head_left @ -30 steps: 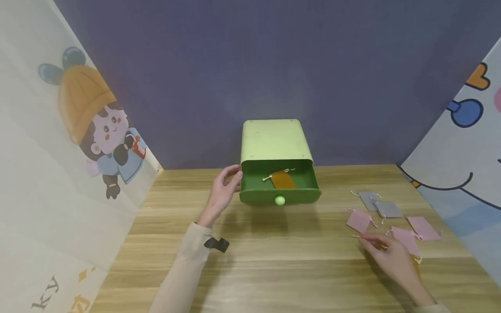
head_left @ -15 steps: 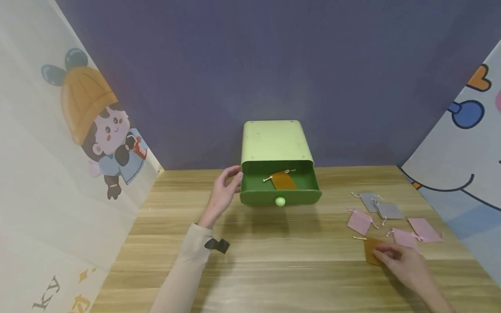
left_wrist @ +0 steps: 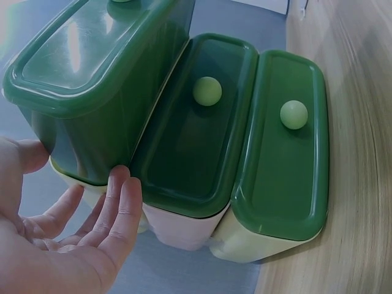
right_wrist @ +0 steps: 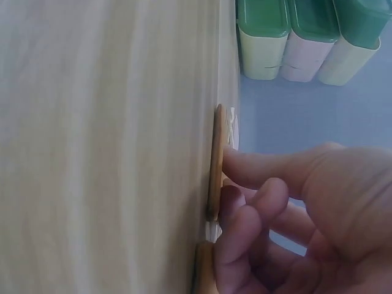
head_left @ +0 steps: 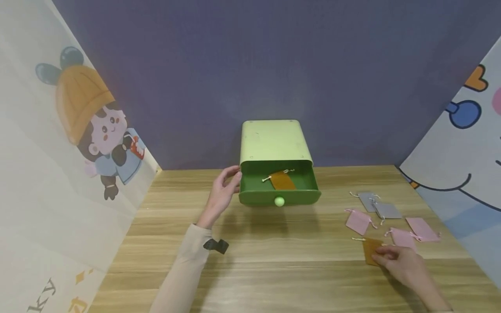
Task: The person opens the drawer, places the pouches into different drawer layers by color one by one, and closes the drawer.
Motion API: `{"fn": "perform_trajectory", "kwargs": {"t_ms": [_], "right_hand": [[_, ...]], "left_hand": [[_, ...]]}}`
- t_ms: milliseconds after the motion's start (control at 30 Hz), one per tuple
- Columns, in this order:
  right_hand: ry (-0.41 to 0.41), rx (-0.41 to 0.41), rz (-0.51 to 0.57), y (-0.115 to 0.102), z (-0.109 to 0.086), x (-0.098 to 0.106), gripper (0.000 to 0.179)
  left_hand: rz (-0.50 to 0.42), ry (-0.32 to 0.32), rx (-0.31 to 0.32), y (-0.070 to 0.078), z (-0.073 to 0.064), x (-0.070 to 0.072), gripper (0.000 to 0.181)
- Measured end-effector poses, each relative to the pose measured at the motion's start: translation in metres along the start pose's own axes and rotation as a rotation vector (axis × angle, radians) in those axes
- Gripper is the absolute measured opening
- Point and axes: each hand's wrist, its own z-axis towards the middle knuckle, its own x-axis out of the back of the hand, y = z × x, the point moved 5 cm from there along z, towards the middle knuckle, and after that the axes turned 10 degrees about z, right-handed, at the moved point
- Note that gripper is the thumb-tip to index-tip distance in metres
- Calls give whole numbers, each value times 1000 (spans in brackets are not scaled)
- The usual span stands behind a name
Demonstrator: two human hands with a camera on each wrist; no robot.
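Observation:
My right hand (head_left: 405,263) pinches the right edge of an orange drawstring pouch (head_left: 369,251) lying on the table. In the right wrist view its thumb (right_wrist: 245,166) presses on that pouch, with the fingers curled beside it. Another orange piece (right_wrist: 205,269) shows under the hand at the bottom there. On the left, my left hand (head_left: 220,195) touches the side of a pulled-out green drawer (head_left: 256,198), its fingertips (left_wrist: 122,180) at the drawer's lower corner in the left wrist view. Inside the drawer lies an orange drawstring pouch (head_left: 282,180).
The drawer belongs to a pale green cabinet (head_left: 275,141) against the back wall. Below it two drawers (left_wrist: 190,131) with round knobs are closed. Three pink pouches (head_left: 358,222) and two grey ones (head_left: 387,210) lie right of the cabinet on the wooden table (head_left: 274,261).
My right hand has shifted right and down from the string end to the right edge of the orange pouch, uncovering it. My left hand and the drawer stay put.

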Motion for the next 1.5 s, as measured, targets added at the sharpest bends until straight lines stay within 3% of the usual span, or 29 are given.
{"fn": "perform_trajectory", "kwargs": {"t_ms": [233, 733, 1000, 1167, 1500], "right_hand": [[43, 54, -25, -3, 1, 1, 26], [39, 42, 7, -6, 0, 1, 17], [136, 104, 12, -17, -3, 14, 26], [215, 157, 22, -24, -7, 21, 18], [231, 176, 48, -37, -6, 29, 20]], "left_hand": [[5, 0, 7, 0, -2, 0, 46], [14, -5, 2, 2, 1, -1, 46], [15, 3, 5, 1, 0, 0, 47], [14, 4, 12, 0, -2, 1, 47], [12, 2, 10, 1, -1, 0, 46]]}}
